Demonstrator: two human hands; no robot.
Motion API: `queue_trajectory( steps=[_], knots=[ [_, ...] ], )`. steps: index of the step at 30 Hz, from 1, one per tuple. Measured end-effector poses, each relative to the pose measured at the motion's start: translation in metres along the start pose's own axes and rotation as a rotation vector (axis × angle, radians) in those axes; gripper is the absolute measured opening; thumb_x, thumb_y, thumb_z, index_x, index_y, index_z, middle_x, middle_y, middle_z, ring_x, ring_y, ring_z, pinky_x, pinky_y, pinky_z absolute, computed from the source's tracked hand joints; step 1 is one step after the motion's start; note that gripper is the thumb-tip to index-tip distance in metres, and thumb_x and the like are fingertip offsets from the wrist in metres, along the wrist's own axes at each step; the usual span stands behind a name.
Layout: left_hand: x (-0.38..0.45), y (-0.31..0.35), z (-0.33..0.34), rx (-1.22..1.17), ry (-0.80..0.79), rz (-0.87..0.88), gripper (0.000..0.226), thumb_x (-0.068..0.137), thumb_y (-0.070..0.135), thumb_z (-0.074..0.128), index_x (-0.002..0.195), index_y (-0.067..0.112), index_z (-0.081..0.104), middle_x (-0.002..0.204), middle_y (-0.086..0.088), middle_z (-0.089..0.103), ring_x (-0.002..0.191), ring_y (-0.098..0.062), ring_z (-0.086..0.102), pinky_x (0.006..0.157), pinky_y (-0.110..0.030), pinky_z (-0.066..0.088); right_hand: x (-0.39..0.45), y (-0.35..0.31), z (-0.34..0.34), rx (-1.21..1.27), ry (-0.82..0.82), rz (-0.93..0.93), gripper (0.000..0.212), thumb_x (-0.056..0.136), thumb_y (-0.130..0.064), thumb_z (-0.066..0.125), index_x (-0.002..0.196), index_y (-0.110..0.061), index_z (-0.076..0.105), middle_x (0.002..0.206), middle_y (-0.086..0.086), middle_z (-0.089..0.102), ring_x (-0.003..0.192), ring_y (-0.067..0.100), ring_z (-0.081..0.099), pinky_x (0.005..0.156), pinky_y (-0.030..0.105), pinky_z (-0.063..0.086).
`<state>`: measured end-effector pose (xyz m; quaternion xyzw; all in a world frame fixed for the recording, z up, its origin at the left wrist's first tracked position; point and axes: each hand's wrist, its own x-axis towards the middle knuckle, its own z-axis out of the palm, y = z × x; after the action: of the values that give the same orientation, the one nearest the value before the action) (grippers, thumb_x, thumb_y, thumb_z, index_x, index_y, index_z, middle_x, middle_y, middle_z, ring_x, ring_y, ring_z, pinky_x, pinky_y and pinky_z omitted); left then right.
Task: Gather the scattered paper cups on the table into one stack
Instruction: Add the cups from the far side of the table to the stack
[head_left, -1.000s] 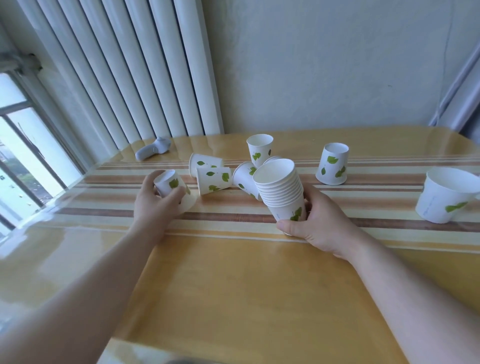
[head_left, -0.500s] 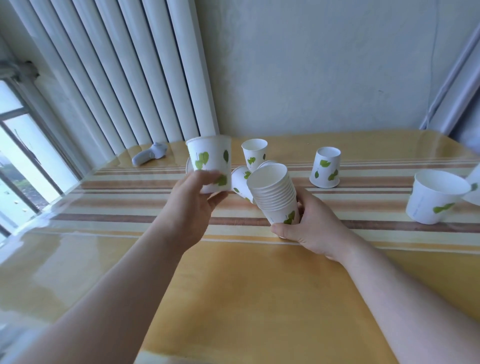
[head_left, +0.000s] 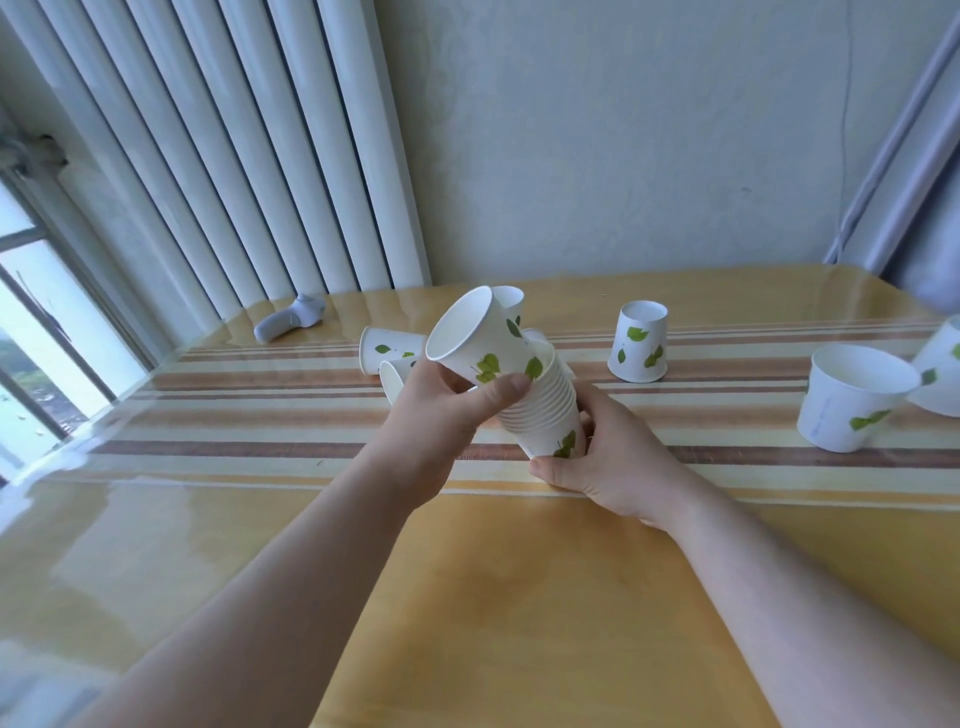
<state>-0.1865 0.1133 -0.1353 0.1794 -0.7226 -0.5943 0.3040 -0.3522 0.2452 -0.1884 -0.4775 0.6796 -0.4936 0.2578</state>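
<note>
White paper printed with green leaves fills the middle of the frame: my left hand (head_left: 447, 410) is closed around a single cup (head_left: 480, 345), tilted with its mouth toward the upper left and its base sitting in the top of the stack (head_left: 545, 410). My right hand (head_left: 608, 462) is wrapped around the lower end of that stack, holding it at a slant just above the striped yellow bench (head_left: 467, 597).

Behind my left hand, two cups on their sides (head_left: 387, 351) lie close together, and another cup (head_left: 511, 301) peeks out behind the one I hold. Right of centre an upside-down cup (head_left: 639, 348) stands alone. At the right edge of the frame an upright cup (head_left: 852, 397) stands touching or nearly touching a further cup (head_left: 943, 371) cut off by the border. Toward the upper left, a grey controller (head_left: 288, 325) rests near the radiator (head_left: 234, 156).
</note>
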Motion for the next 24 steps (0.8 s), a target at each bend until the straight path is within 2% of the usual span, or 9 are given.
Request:
queue_trajectory(
  steps=[3, 5, 7, 9, 11, 14, 17, 22, 24],
  knots=[
    [-0.002, -0.004, -0.007, -0.002, -0.010, -0.032, 0.079, 0.082, 0.027, 0.092, 0.151, 0.018, 0.054, 0.141, -0.016, 0.071, 0.137, -0.038, 0.063, 0.115, -0.060, 0.050, -0.001, -0.001, 0.000, -0.001, 0.005, 0.004, 0.063, 0.077, -0.026, 0.095, 0.120, -0.056, 0.060, 0.113, -0.016, 0.073, 0.098, -0.001, 0.072, 0.096, 0.040, 0.063],
    [-0.007, -0.010, -0.016, 0.022, 0.033, -0.039, 0.078, 0.080, 0.042, 0.086, 0.150, 0.029, 0.054, 0.136, -0.005, 0.074, 0.132, -0.022, 0.066, 0.110, -0.041, 0.054, -0.002, -0.001, 0.000, -0.010, 0.002, 0.013, 0.064, 0.077, -0.026, 0.094, 0.124, -0.053, 0.060, 0.114, -0.016, 0.073, 0.100, 0.001, 0.073, 0.097, 0.041, 0.063],
    [-0.010, -0.013, -0.027, -0.051, 0.248, -0.019, 0.058, 0.081, 0.058, 0.071, 0.134, 0.033, 0.067, 0.122, 0.004, 0.076, 0.113, -0.012, 0.068, 0.096, -0.027, 0.052, -0.002, -0.002, 0.000, -0.019, 0.007, 0.021, 0.064, 0.076, -0.026, 0.093, 0.126, -0.049, 0.060, 0.112, -0.017, 0.074, 0.099, 0.002, 0.073, 0.096, 0.040, 0.063],
    [-0.007, -0.016, -0.040, -0.056, 0.568, -0.080, 0.036, 0.088, 0.058, 0.066, 0.112, 0.033, 0.074, 0.111, 0.005, 0.074, 0.103, -0.016, 0.063, 0.085, -0.031, 0.047, -0.002, -0.003, 0.000, -0.020, 0.011, 0.023, 0.062, 0.074, -0.027, 0.092, 0.124, -0.050, 0.061, 0.106, -0.019, 0.074, 0.096, 0.002, 0.073, 0.094, 0.038, 0.064],
    [0.000, -0.028, -0.056, 0.152, 0.732, -0.235, 0.026, 0.096, 0.048, 0.069, 0.116, 0.031, 0.070, 0.123, 0.000, 0.068, 0.105, -0.019, 0.062, 0.081, -0.033, 0.048, -0.001, -0.002, -0.001, -0.024, 0.014, 0.022, 0.061, 0.073, -0.029, 0.092, 0.122, -0.049, 0.061, 0.106, -0.017, 0.074, 0.095, 0.002, 0.073, 0.092, 0.038, 0.065],
    [0.008, -0.053, -0.073, 0.438, 0.564, -0.398, 0.054, 0.087, 0.065, 0.069, 0.132, 0.036, 0.066, 0.143, -0.004, 0.056, 0.126, -0.026, 0.059, 0.098, -0.043, 0.054, 0.000, 0.000, -0.001, -0.024, 0.014, 0.018, 0.062, 0.073, -0.028, 0.094, 0.122, -0.048, 0.061, 0.105, -0.016, 0.074, 0.093, 0.001, 0.073, 0.089, 0.035, 0.064],
    [0.011, -0.061, -0.074, 0.602, 0.510, -0.425, 0.039, 0.077, 0.072, 0.070, 0.106, 0.046, 0.074, 0.143, -0.002, 0.057, 0.139, -0.027, 0.050, 0.115, -0.052, 0.047, 0.001, 0.001, -0.001, -0.025, 0.011, 0.015, 0.061, 0.073, -0.028, 0.094, 0.119, -0.050, 0.062, 0.104, -0.017, 0.074, 0.094, 0.002, 0.074, 0.088, 0.033, 0.064],
    [0.004, -0.061, -0.073, 0.515, 0.623, -0.316, 0.013, 0.089, 0.050, 0.071, 0.093, 0.038, 0.072, 0.147, 0.000, 0.057, 0.140, -0.024, 0.050, 0.118, -0.048, 0.043, 0.002, 0.003, -0.001, -0.016, 0.006, 0.017, 0.061, 0.071, -0.032, 0.093, 0.118, -0.052, 0.061, 0.108, -0.013, 0.075, 0.095, 0.004, 0.074, 0.090, 0.037, 0.065],
    [-0.003, -0.058, -0.073, 0.396, 0.729, -0.280, 0.018, 0.090, 0.046, 0.066, 0.086, 0.028, 0.064, 0.133, -0.006, 0.065, 0.118, -0.028, 0.060, 0.098, -0.049, 0.053, 0.002, 0.003, -0.001, -0.014, 0.005, 0.019, 0.062, 0.069, -0.035, 0.092, 0.119, -0.053, 0.061, 0.109, -0.014, 0.074, 0.096, 0.004, 0.074, 0.091, 0.038, 0.065]
  ],
)
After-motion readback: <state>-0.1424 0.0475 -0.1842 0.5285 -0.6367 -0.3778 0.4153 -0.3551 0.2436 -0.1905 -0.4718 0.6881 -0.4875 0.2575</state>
